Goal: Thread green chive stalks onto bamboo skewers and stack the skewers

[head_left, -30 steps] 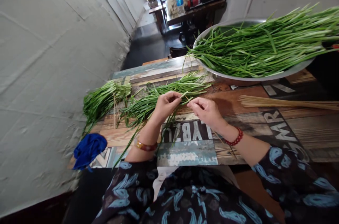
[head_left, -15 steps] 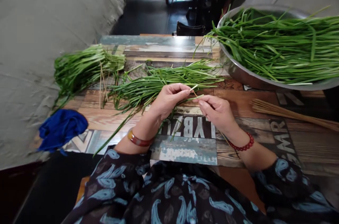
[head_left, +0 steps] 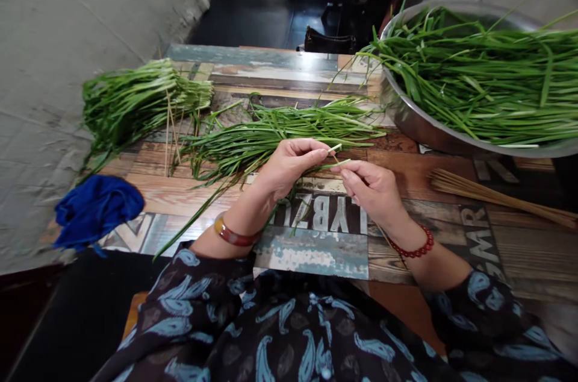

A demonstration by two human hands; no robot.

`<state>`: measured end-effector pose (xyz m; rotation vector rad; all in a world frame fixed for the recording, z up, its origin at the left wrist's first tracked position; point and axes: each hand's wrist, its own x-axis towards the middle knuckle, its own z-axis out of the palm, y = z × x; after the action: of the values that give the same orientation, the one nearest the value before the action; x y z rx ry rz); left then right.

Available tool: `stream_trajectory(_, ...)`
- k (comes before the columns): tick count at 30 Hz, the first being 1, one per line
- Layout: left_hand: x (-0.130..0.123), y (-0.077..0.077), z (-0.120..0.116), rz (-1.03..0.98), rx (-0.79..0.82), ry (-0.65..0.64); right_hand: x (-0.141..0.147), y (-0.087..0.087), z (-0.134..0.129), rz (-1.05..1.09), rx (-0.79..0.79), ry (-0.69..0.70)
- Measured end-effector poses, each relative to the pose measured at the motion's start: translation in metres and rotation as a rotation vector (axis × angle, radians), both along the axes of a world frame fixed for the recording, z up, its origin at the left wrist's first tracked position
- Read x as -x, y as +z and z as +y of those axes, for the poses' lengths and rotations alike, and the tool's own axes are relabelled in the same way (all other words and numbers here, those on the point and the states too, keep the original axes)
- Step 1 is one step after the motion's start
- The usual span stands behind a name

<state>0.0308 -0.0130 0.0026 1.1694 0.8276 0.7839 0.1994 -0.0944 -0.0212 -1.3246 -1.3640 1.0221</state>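
My left hand (head_left: 293, 170) is closed in a pinch, with the pale cut end of a chive (head_left: 335, 147) poking out past thumb and forefinger. Close beside it, my right hand (head_left: 374, 189) pinches a thin wooden skewer (head_left: 387, 239), whose shaft runs back under the palm toward the wrist. The skewer's tip end shows between the two hands, next to a second green stalk (head_left: 339, 164) at the right fingertips. Whether the tip pierces either stalk is too small to tell. Loose chives (head_left: 271, 135) lie on the table just beyond my hands.
A metal basin (head_left: 418, 115) heaped with chives stands at the far right. Bare skewers (head_left: 492, 194) lie in front of it. At left are a stack of chives (head_left: 135, 96) with skewer ends sticking out, and a blue cloth (head_left: 100, 207) near the wall (head_left: 67, 20).
The view has shifted slightly. Both hands keep nearly the same pinch, and the stalks and skewer between them have hardly moved.
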Motion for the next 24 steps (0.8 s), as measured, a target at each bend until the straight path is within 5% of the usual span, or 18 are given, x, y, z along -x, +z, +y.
stream_trajectory(24, 0.0002, 0.0, 0.0005, 0.001, -0.008, 0.015, 0.0011, 0.0, 0.0011, -0.012, -0.05, -0.002)
